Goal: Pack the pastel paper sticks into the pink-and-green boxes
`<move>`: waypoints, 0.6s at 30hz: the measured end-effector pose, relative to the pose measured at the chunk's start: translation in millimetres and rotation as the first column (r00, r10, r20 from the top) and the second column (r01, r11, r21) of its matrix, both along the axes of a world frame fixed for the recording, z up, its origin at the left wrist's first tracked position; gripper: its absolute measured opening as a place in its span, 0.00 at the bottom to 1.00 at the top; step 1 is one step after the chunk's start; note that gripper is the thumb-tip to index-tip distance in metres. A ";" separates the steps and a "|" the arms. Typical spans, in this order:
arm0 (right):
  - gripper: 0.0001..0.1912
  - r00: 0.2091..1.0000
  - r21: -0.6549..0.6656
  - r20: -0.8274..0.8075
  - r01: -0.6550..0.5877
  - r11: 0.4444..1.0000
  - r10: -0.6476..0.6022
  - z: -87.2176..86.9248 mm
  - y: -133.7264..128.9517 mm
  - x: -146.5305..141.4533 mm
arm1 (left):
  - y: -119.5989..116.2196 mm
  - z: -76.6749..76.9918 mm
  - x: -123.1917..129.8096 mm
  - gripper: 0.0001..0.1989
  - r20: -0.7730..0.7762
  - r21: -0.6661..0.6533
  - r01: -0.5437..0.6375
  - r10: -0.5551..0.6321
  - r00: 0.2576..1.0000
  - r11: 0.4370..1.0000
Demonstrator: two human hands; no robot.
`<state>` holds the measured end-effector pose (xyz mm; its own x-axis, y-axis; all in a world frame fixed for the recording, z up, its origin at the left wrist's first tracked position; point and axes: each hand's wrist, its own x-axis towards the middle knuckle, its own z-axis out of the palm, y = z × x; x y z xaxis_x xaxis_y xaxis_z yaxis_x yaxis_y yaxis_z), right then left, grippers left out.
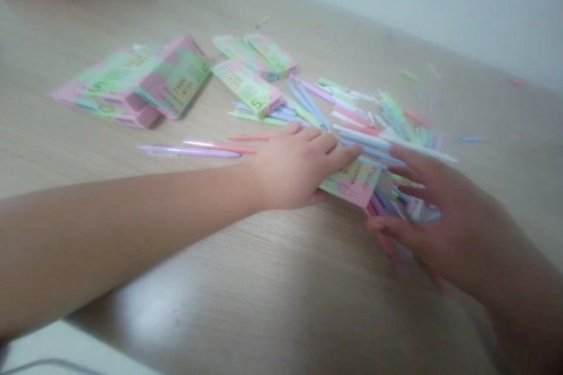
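Bare left forearm (132, 228) is lying across the pale wood-grain tabletop (229, 287), with the left hand (294, 167) resting over a pink, green and yellow cardboard box (356, 183), fingers bunched together; whether they are pinching it, I cannot tell. Opposite, the right hand (453, 222) is holding its fingers spread beside slim pink and blue-grey pens (382, 202) at the box's end. Sorting seems only partway along: matching boxes (132, 82) are lying beyond the left fingers, contents unclear, while many loose pastel pens (308, 102) are remaining unboxed beyond both hands' fingers.
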<state>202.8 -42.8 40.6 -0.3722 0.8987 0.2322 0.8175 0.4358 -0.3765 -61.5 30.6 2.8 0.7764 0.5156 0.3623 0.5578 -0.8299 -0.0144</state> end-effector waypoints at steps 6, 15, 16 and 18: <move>0.47 0.995 -0.101 0.092 -0.038 0.994 0.048 5.7 -3.6 25.8 | 2.2 -2.1 -0.5 0.39 0.019 -0.015 -0.003 0.003 1.000 1.000; 0.54 0.967 0.023 0.221 0.122 0.992 -0.124 -27.6 -71.9 15.2 | -0.5 2.4 2.6 0.39 -0.058 0.023 0.030 -0.029 0.998 0.999; 0.51 0.969 0.025 0.218 0.115 0.993 -0.118 -32.5 -79.5 14.1 | -1.3 3.3 3.1 0.39 -0.075 0.039 0.042 -0.039 0.996 0.998; 0.44 0.976 0.027 0.194 0.095 0.995 -0.099 -41.2 -89.3 14.4 | -3.2 5.1 4.5 0.38 -0.105 0.074 0.068 -0.060 0.993 0.995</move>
<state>217.2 -132.1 -0.6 -0.3229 0.9292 0.1797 0.9131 0.3558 -0.1993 -56.9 27.4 7.8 0.8418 0.4376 0.3160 0.4963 -0.8578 -0.1341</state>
